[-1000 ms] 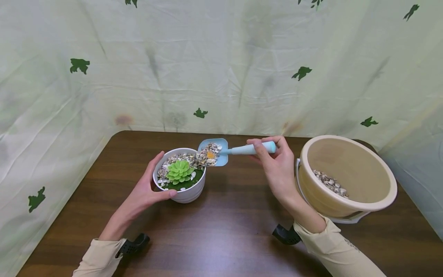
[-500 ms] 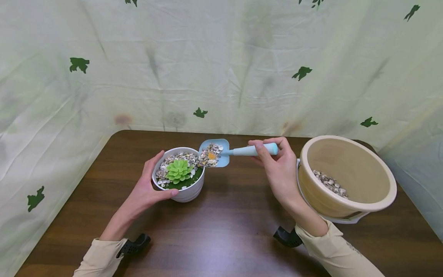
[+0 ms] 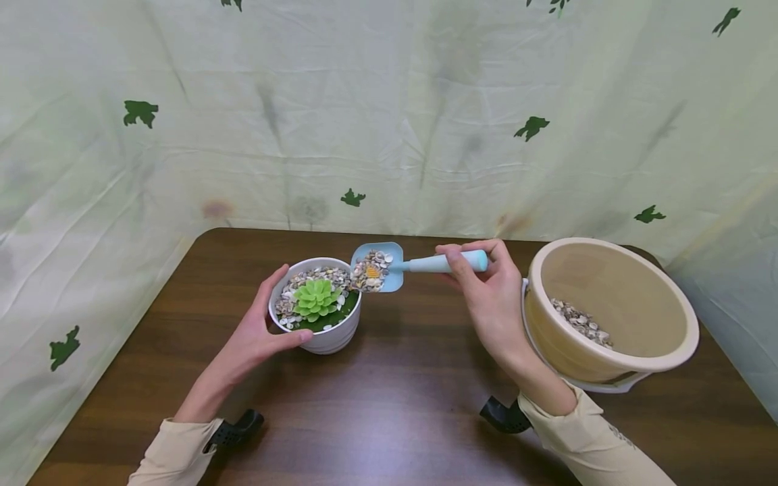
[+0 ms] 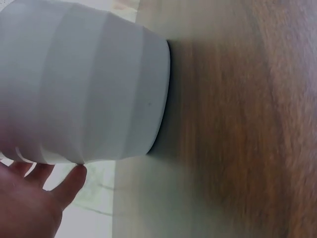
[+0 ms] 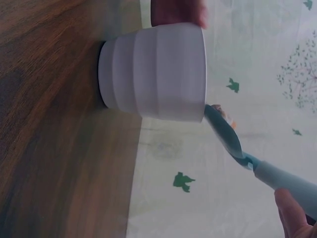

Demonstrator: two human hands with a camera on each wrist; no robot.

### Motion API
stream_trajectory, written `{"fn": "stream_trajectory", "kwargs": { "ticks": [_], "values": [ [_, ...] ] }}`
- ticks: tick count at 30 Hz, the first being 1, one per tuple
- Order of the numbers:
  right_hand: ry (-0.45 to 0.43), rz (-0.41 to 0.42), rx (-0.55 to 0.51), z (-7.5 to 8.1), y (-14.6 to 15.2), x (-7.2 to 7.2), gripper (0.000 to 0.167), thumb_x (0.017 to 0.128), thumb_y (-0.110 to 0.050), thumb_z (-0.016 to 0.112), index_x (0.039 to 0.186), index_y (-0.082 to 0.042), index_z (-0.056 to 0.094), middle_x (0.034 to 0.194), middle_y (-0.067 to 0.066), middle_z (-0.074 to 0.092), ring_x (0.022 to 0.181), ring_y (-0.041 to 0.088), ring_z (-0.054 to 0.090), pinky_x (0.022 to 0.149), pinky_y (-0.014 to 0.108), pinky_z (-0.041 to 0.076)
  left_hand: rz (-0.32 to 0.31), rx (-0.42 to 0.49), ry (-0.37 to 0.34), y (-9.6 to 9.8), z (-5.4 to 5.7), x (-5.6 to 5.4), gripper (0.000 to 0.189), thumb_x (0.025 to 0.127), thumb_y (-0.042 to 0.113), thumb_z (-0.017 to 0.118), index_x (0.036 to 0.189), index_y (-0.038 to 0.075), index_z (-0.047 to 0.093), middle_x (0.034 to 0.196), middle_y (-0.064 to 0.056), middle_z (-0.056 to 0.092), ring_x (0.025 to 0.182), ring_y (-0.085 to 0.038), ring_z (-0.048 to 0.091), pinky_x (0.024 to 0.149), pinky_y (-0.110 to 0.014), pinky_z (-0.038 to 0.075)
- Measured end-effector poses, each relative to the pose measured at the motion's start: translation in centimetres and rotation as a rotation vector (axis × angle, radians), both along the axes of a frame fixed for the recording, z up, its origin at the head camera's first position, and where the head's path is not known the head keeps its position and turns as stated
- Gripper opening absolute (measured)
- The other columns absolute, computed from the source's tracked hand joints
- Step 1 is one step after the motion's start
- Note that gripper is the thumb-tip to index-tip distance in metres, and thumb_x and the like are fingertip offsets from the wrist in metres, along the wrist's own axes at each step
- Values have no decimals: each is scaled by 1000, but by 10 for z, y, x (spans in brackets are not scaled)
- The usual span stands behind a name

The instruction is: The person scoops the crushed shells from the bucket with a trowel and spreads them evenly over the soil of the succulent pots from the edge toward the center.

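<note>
My left hand (image 3: pixel 265 322) holds a white ribbed flower pot (image 3: pixel 334 337) by its left side, thumb at the near rim and fingers round the far side. In the left wrist view the pot (image 4: pixel 94 84) stands on the table. Inside it sit a light green succulent (image 3: pixel 316 300), green moss and many small pebbles. My right hand (image 3: pixel 491 290) grips the handle of a small light blue trowel (image 3: pixel 450 262). The trowel's blade carries mixed pebbles (image 3: pixel 372 270) with an orange piece among them. In the right wrist view the blade tip (image 5: pixel 210 111) meets the pot's rim, tilted down toward it.
A large cream-coloured planter (image 3: pixel 535 324) stands at the right, close beside my right forearm, with a small heap of pebbles (image 3: pixel 580 322) inside. Behind the dark wooden table (image 3: pixel 389 405) hangs a pale curtain (image 3: pixel 389 121) with green leaf patterns.
The trowel has drawn back slightly to the right, and its pebbles no longer lie as far over the pot's rim. Both hands keep their grip, and the pot barely moves.
</note>
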State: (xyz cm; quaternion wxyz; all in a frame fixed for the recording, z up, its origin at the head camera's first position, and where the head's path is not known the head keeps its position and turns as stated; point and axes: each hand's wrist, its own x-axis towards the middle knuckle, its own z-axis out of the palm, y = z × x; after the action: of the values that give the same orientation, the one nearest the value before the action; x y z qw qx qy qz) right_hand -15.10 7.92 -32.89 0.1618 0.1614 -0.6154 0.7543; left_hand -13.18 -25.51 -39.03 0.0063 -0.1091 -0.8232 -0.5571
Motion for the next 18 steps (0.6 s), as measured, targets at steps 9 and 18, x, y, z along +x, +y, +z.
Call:
{"fn": "stream_trajectory", "kwargs": {
  "ticks": [9, 18],
  "values": [
    [-4, -11, 11, 2, -1, 0, 29, 92, -13, 70, 107, 1, 50, 108, 20, 69, 98, 33, 67, 84, 49, 52, 9, -33, 30, 1, -1, -1, 107, 76, 16, 82, 158, 28, 14, 157, -10, 18, 138, -30, 23, 107, -52, 23],
    [0, -13, 11, 2, -1, 1, 29, 92, -12, 70, 107, 2, 50, 108, 20, 69, 98, 33, 68, 83, 48, 52, -28, 46, 8, 0, -2, 0, 101, 81, 12, 78, 158, 25, 13, 157, -10, 18, 136, -29, 29, 94, -12, 33]
  ]
}}
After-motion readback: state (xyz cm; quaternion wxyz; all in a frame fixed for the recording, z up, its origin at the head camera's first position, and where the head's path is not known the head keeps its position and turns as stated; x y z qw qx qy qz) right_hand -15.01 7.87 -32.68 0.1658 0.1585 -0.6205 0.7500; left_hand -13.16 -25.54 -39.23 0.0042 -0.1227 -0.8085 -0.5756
